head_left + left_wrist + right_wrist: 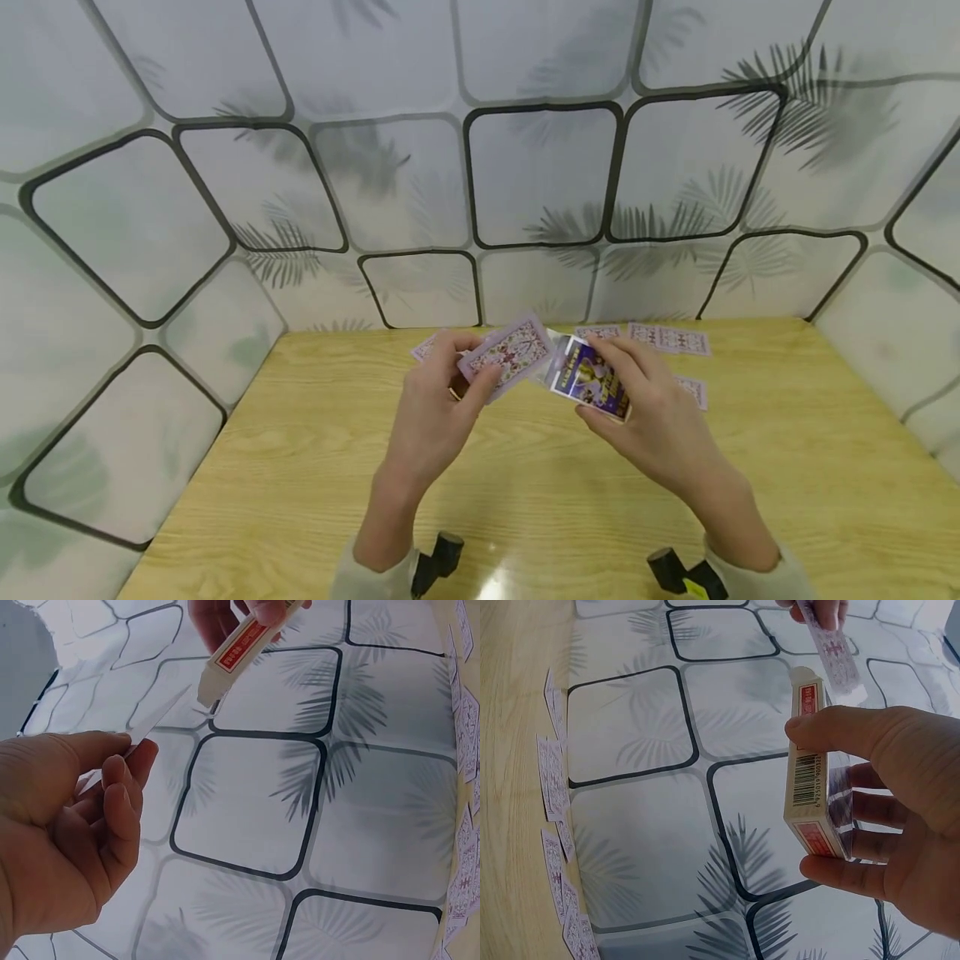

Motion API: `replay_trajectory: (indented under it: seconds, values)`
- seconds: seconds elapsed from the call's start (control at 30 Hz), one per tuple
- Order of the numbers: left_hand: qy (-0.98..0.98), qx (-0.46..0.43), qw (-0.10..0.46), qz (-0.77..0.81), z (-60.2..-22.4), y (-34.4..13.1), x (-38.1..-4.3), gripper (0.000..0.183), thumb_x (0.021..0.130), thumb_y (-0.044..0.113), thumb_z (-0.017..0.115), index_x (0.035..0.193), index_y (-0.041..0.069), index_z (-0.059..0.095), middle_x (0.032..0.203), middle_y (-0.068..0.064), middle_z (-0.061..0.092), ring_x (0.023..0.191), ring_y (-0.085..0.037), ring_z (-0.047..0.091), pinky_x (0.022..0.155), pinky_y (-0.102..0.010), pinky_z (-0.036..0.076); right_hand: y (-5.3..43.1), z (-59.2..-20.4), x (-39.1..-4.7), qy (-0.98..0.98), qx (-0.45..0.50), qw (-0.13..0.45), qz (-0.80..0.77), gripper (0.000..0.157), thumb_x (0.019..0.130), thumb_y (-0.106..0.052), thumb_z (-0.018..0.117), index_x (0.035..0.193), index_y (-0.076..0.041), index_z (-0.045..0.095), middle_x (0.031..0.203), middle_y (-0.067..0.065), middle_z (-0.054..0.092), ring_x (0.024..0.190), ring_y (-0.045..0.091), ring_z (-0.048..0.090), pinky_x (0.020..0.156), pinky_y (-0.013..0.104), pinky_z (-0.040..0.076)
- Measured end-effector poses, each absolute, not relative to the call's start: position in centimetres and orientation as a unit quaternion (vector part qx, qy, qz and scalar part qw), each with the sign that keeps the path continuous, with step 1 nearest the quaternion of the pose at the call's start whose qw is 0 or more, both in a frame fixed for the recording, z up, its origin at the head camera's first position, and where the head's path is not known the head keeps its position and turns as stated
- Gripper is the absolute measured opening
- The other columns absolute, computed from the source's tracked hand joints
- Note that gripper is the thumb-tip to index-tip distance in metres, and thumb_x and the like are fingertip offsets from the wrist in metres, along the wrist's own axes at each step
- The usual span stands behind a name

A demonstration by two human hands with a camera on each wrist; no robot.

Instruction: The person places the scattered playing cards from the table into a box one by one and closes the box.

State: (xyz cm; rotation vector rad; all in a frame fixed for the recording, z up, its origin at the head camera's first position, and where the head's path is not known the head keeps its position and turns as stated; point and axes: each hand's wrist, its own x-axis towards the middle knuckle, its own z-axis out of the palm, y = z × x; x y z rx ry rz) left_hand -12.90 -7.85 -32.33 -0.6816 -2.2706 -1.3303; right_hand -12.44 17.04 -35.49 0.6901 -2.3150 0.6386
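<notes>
My left hand (pixel 427 408) pinches a playing card (pixel 513 356) between thumb and fingers, its pink-and-purple patterned back facing the head camera. Seen from the left wrist, that card (pixel 161 716) shows as a thin edge. A card box (pixel 588 379) with a purple picture front is gripped in my right hand (pixel 667 421), thumb on one side and fingers on the other. Its narrow side, with red labels and a barcode, shows on the box (pixel 805 780) in the right wrist view. The box's pale flap end points toward the card, close beside it.
Several patterned cards (pixel 667 338) lie face down along the back of the wooden table (pixel 315 467). Another card (pixel 692 392) lies just beyond the right hand, and one (pixel 423 347) is partly behind the left. A patterned fabric wall (pixel 540 175) rises behind the table.
</notes>
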Motion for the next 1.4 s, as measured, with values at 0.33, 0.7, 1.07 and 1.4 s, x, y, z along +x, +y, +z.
replay_trajectory:
  seconds: [0.33, 0.7, 1.07, 1.4]
  values:
    - [-0.836, -0.243, 0.216, -0.443, -32.7, -7.5, -13.0, 0.027, 0.092, 0.008, 0.071, 0.115, 0.003, 0.057, 0.073, -0.003, 0.064, 0.053, -0.006, 0.042, 0.045, -0.019, 0.035, 17.0, -35.5, -12.5, -0.873, 0.284, 0.32, 0.233, 0.081, 0.067, -0.015, 0.09, 0.138, 0.001, 0.053, 0.128, 0.018, 0.055, 0.114, 0.033, 0.054, 0.084, 0.045, 0.054]
    - [-0.84, -0.253, 0.223, -0.426, -33.0, -7.5, -13.3, 0.03, 0.092, 0.008, 0.07, 0.12, 0.005, 0.059, 0.067, 0.003, 0.049, 0.056, -0.007, 0.041, 0.049, -0.02, 0.035, 17.1, -35.7, -12.5, -0.875, 0.294, 0.311, 0.225, 0.08, 0.068, -0.015, 0.09, 0.137, 0.002, 0.053, 0.126, 0.018, 0.056, 0.114, 0.033, 0.054, 0.086, 0.048, 0.052]
    - [-0.85, -0.28, 0.243, -0.375, -33.2, -7.4, -13.4, 0.028, 0.097, 0.006, 0.062, 0.126, 0.006, 0.064, 0.085, 0.0, 0.059, 0.062, -0.008, 0.041, 0.055, -0.023, 0.038, 17.1, -35.8, -12.6, -0.874, 0.306, 0.308, 0.219, 0.08, 0.067, -0.016, 0.09, 0.137, 0.0, 0.054, 0.126, 0.017, 0.056, 0.114, 0.033, 0.054, 0.087, 0.048, 0.052]
    - [-0.799, -0.231, 0.297, -0.47, -33.5, -6.9, -13.4, 0.034, 0.09, 0.007, 0.073, 0.119, 0.001, 0.055, 0.071, -0.005, 0.06, 0.055, -0.008, 0.048, 0.049, -0.021, 0.042, 17.2, -35.6, -12.3, -0.872, 0.307, 0.31, 0.221, 0.081, 0.067, -0.014, 0.09, 0.137, 0.001, 0.053, 0.125, 0.018, 0.055, 0.114, 0.033, 0.054, 0.086, 0.048, 0.053]
